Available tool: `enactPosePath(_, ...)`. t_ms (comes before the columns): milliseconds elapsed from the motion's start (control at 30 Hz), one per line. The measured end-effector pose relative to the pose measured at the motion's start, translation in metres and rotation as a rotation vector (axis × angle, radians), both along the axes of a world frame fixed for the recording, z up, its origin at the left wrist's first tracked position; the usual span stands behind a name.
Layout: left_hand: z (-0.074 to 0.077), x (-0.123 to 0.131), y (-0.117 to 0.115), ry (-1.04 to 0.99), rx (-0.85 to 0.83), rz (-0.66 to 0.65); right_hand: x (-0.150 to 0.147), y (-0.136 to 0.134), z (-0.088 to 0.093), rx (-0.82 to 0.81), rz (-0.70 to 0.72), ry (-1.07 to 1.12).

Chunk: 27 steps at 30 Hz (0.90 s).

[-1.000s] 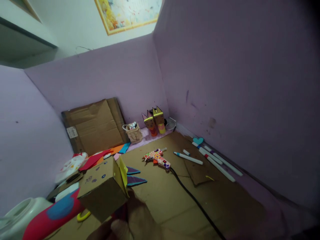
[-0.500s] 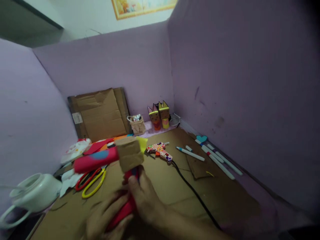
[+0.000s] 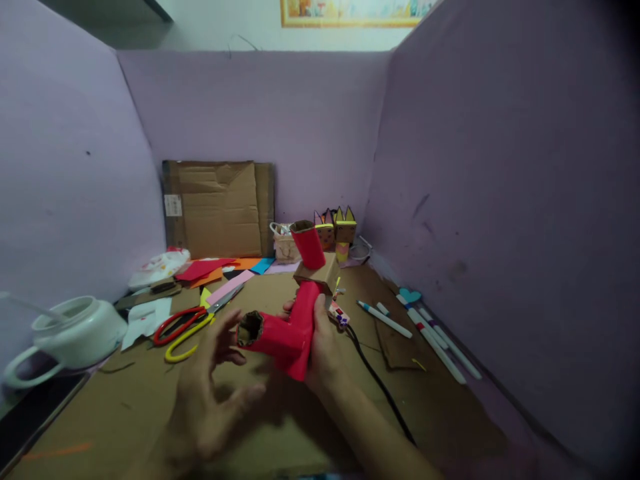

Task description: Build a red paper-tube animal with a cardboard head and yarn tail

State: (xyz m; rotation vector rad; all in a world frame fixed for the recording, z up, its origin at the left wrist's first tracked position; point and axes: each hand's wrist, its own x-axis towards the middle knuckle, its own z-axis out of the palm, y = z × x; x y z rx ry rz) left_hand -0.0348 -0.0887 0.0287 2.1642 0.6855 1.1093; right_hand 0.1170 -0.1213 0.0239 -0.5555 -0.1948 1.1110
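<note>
A red paper-covered cardboard figure (image 3: 303, 313) is held up over the table, made of red tubes joined to a brown box-shaped piece (image 3: 327, 270). My right hand (image 3: 323, 350) wraps round its central tube from the right. One hollow tube end, its ragged cardboard rim showing, points toward my left hand (image 3: 213, 393). That hand is open, fingers spread and curved, close to the tube end and apparently not touching it. Behind the figure lies a patterned glue gun (image 3: 340, 315), mostly hidden, with its black cord running toward me.
Red and yellow-handled scissors (image 3: 187, 333) and paper scraps (image 3: 233, 287) lie left. A white teapot-like pot (image 3: 80, 333) stands far left. Markers (image 3: 435, 337) line the right. At the back are cardboard sheets (image 3: 215, 210), a small paper bag (image 3: 286, 248) and two cat-eared figures (image 3: 345, 230).
My left hand has let go of the figure and spread its fingers. The figure has been turned, so a tube end now faces me. The camera view has shifted and levelled.
</note>
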Motion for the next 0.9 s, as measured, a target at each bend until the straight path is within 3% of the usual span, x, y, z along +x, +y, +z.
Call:
enactPosePath(100, -0.019, 0.012, -0.001, 0.115, -0.258, -0.037, -0.002, 0.003, -0.002, 0.056, -0.026, -0.004)
enactPosePath(233, -0.025, 0.029, -0.002, 0.021, -0.530, -0.202, -0.004, 0.006, -0.009, 0.116, -0.096, -0.036)
enactPosePath(367, -0.022, 0.033, 0.000, -0.074, -0.590, -0.251, -0.004, 0.009, -0.014, 0.101, -0.132, -0.082)
enactPosePath(533, -0.023, 0.031, -0.001, 0.016, -0.700, -0.230, -0.005, 0.008, -0.015, 0.036, -0.107, -0.187)
enactPosePath(700, -0.027, 0.036, -0.004, -0.094, -0.910, -0.139, -0.006, 0.004, -0.012, 0.002, 0.014, -0.256)
enactPosePath(900, -0.027, 0.033, 0.001, -0.206, -0.920, -0.181, -0.003, -0.003, -0.009, 0.062, 0.143, -0.213)
